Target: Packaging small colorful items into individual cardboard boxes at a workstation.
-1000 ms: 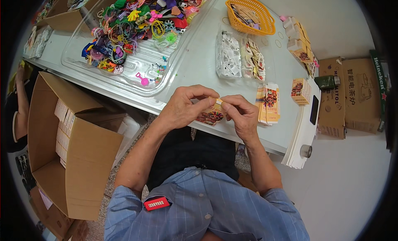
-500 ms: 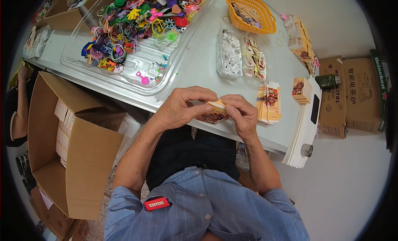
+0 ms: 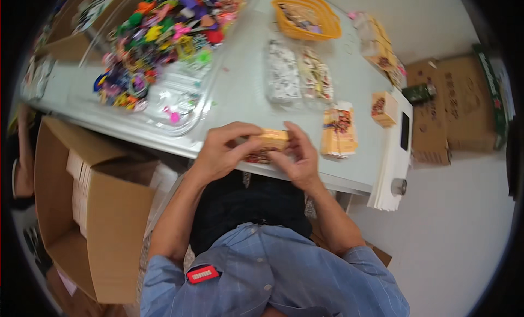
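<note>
Steadily does it: a small packet pinched at the table's near edge

Right now the small tan packet (image 3: 271, 137) sits between both hands, held just above the near edge of the grey table (image 3: 240, 93) and over another printed packet lying there. The left hand (image 3: 221, 150) pinches its left end with thumb and fingers pressed together; the right hand (image 3: 297, 153) closes on the right end the same way. Whether the packet is being folded or sealed, I cannot tell.

To my eye, doing this well means keeping both pinches even, so the thin card stays flat and does not buckle, and working close over the table so nothing slips to the floor.

Just to the right lies a stack of finished packets (image 3: 339, 132). Farther back are two clear bags (image 3: 297, 71), an orange basket (image 3: 307, 14) and a clear tray of bright plastic toys (image 3: 158, 39). An open cardboard box (image 3: 82, 208) stands on the left, below the table.
</note>
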A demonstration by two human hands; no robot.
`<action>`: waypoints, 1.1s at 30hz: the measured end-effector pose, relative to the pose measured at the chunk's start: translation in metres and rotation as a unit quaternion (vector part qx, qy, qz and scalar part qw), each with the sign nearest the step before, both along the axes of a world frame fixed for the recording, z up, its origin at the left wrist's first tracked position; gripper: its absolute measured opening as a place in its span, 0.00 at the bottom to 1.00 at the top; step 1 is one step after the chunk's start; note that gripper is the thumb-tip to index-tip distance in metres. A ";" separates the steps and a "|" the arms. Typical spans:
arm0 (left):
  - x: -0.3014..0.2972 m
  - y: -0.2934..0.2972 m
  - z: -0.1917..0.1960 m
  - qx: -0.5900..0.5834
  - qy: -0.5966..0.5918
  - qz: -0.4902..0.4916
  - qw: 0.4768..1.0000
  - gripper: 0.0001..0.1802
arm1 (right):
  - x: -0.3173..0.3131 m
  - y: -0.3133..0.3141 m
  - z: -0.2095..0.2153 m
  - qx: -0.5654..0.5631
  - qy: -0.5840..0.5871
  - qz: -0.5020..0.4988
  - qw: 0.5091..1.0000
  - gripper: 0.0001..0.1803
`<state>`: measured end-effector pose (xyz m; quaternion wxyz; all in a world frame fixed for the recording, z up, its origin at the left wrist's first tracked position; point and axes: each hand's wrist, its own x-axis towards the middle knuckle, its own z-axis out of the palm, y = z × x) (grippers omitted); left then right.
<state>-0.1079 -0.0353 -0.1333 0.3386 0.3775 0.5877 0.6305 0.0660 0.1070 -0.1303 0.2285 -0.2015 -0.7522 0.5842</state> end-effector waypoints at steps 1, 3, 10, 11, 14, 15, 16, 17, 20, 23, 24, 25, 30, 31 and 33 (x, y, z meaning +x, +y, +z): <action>0.004 -0.004 -0.001 0.010 -0.078 0.027 0.997 0.11 | 0.005 -0.003 -0.005 0.004 -0.011 0.016 1.000 0.41; 0.008 -0.014 -0.003 0.051 -0.147 0.058 0.986 0.14 | 0.014 -0.016 0.006 0.049 -0.038 0.036 0.997 0.40; 0.033 0.008 0.018 0.103 -0.198 0.021 0.975 0.24 | 0.075 0.001 0.064 0.229 0.012 -0.067 0.971 0.23; 0.029 0.012 0.016 0.051 -0.169 0.018 0.984 0.23 | 0.087 0.014 0.069 0.266 0.006 -0.110 0.958 0.19; 0.019 0.017 -0.003 -0.020 -0.056 0.040 0.997 0.20 | 0.119 0.058 0.077 0.278 -0.038 -0.264 0.923 0.12; 0.017 0.018 -0.012 -0.034 -0.069 0.054 0.996 0.18 | 0.126 0.077 0.079 0.292 -0.054 -0.292 0.909 0.11; 0.016 0.018 -0.016 -0.034 -0.068 0.051 0.996 0.18 | 0.130 0.097 0.081 0.305 -0.070 -0.320 0.894 0.10; 0.015 0.017 -0.019 -0.039 -0.081 0.061 0.994 0.18 | 0.131 0.119 0.080 0.326 -0.084 -0.324 0.884 0.10; 0.018 0.018 -0.022 -0.050 -0.075 0.076 0.993 0.16 | 0.111 0.176 0.078 0.376 -0.094 -0.325 0.863 0.12; 0.020 0.018 -0.022 -0.056 -0.047 0.085 0.994 0.15 | 0.092 0.231 0.061 0.446 -0.159 -0.327 0.818 0.15; 0.022 0.019 -0.021 -0.053 -0.040 0.082 0.994 0.15 | 0.091 0.244 0.054 0.446 -0.157 -0.324 0.820 0.15; 0.022 0.019 -0.021 -0.048 -0.037 0.081 0.995 0.15 | 0.092 0.256 0.048 0.501 -0.266 -0.329 0.755 0.17; 0.024 0.016 -0.021 -0.039 -0.020 0.085 0.995 0.14 | 0.087 0.252 0.033 0.558 -0.367 -0.352 0.656 0.23; 0.025 0.018 -0.020 -0.041 -0.009 0.084 0.996 0.14 | 0.092 0.248 0.034 0.557 -0.369 -0.353 0.655 0.23; 0.025 0.018 -0.021 -0.043 -0.010 0.082 0.996 0.14 | 0.090 0.227 0.047 0.543 -0.214 -0.349 0.733 0.25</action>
